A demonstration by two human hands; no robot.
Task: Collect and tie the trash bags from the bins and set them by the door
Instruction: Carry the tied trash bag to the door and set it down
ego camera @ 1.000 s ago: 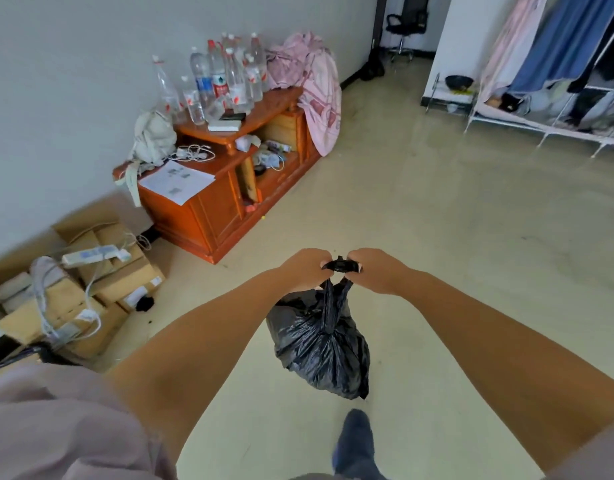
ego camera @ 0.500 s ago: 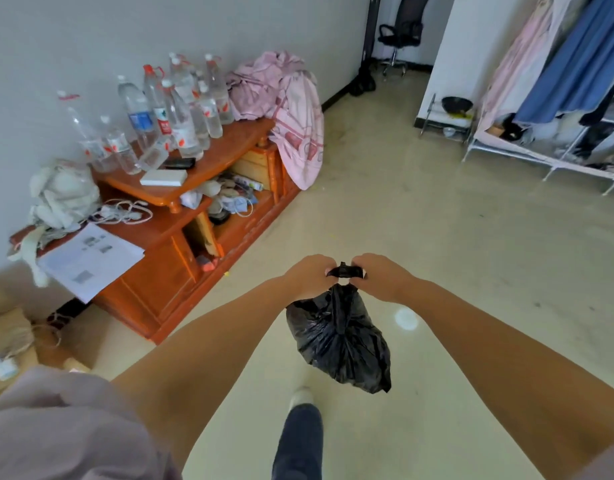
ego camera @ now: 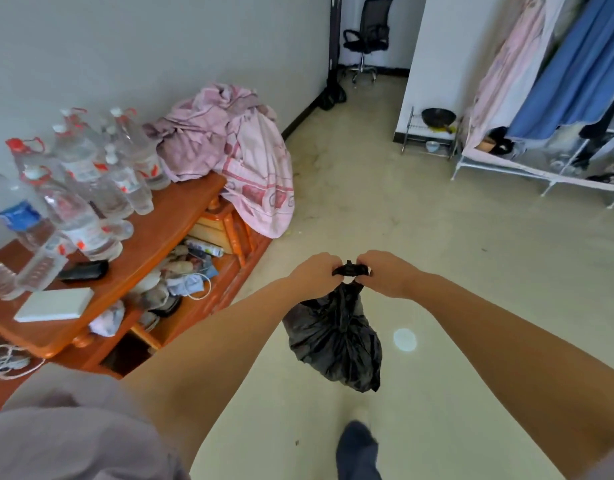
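hands: left hand and right hand are both clenched on the twisted neck of a black trash bag, knuckles nearly touching, a short band of plastic stretched between them.
bag: hangs in mid-air below the hands, clear of the floor, bulging and closed at the top.
step in hand: looks like tightening the knot while walking; whether the knot is finished cannot be seen.
doing it well: pull the two ends apart evenly and snug, keep the bag off the floor so thin plastic does not drag or tear.
left side: wooden tabletop crowded with water bottles, a pink cloth heaped at its far end.
right side: clothes rack with hanging garments.
ahead: open floor leads to a doorway with an office chair beyond.
in the way: nothing on the path; a foot steps just under the bag.
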